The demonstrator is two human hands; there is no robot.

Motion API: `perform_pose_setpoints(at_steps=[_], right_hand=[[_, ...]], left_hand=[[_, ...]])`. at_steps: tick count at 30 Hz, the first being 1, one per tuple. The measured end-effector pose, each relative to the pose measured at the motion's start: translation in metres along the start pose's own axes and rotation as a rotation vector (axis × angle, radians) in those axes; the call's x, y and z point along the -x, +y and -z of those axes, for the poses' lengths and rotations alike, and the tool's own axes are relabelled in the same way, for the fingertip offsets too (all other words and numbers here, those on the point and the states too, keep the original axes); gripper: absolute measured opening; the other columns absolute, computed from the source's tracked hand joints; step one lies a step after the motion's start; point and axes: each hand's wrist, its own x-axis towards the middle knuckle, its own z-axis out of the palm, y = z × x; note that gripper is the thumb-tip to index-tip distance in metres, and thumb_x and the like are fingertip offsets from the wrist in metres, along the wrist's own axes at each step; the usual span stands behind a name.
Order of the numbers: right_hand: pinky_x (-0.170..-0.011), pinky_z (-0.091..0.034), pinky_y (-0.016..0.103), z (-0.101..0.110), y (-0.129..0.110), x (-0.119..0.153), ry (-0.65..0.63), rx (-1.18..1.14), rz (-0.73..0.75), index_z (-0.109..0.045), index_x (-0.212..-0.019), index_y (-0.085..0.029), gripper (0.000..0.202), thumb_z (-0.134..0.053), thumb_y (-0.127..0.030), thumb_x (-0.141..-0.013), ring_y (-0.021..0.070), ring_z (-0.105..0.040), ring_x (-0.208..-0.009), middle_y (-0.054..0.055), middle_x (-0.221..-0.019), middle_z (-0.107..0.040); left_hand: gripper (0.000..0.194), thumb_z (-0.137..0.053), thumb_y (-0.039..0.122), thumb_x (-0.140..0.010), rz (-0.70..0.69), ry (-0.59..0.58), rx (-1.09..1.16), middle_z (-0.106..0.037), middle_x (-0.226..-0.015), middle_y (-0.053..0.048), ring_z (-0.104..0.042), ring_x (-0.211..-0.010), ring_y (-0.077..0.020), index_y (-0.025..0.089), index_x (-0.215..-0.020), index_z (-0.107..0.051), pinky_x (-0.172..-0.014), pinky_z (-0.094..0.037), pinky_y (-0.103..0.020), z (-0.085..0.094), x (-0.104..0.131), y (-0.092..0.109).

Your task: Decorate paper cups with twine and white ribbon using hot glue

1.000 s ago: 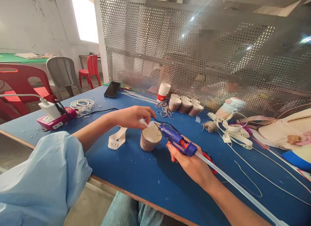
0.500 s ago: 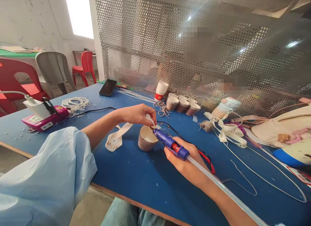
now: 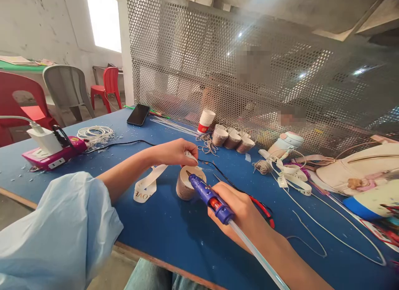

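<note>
My right hand (image 3: 237, 206) is wrapped round a blue glue gun (image 3: 212, 198) with a long clear glue stick (image 3: 257, 252) running out of its back. The nozzle sits over the mouth of a twine-wrapped paper cup (image 3: 185, 189) standing on the table. Beyond the cup, my left hand (image 3: 181, 152) pinches the end of a white printed ribbon (image 3: 146, 190). The ribbon's loose length curls on the table left of the cup, with "LOVE" lettering showing. Whether the nozzle touches the cup I cannot tell.
Three wrapped cups (image 3: 232, 139) and a stack of paper cups (image 3: 206, 121) stand by the perforated metal screen (image 3: 174, 73). A purple power strip (image 3: 56, 154), coiled white cord (image 3: 95, 132) and phone (image 3: 138, 115) are left. Ribbon, twine ball (image 3: 262, 167), bottle (image 3: 286, 143) and bag (image 3: 352, 167) lie right.
The glue gun's nozzle has moved away from the ribbon in my left hand, down and left over the cup. My left hand still pinches the ribbon.
</note>
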Motion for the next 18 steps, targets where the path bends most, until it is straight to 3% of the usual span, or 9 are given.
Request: perform_pose_setpoints(at_steps=[8,18], right_hand=[[-0.056,-0.038,0.025,-0.006,-0.015,-0.009,0.073,-0.037,-0.156,-0.047,-0.079,-0.023,0.013,-0.053,-0.013,-0.083,0.0137,-0.049,-0.059,-0.002,-0.071,-0.056],[-0.054,-0.038,0.024,-0.013,-0.016,-0.006,0.146,-0.047,-0.172,-0.043,-0.074,-0.024,0.015,-0.052,-0.016,-0.085,0.0128,-0.047,-0.053,-0.004,-0.063,-0.051]], left_hand=[[0.015,-0.062,0.031,-0.074,0.014,0.011,0.058,-0.06,-0.068,0.003,-0.054,-0.066,-0.012,0.017,-0.077,-0.065,-0.06,-0.042,-0.021,-0.001,0.006,-0.002],[0.018,-0.064,0.034,-0.073,0.068,0.107,0.122,-0.055,-0.063,0.004,-0.05,-0.06,-0.0111,0.017,-0.076,-0.064,-0.055,-0.038,-0.021,-0.011,0.011,0.005]])
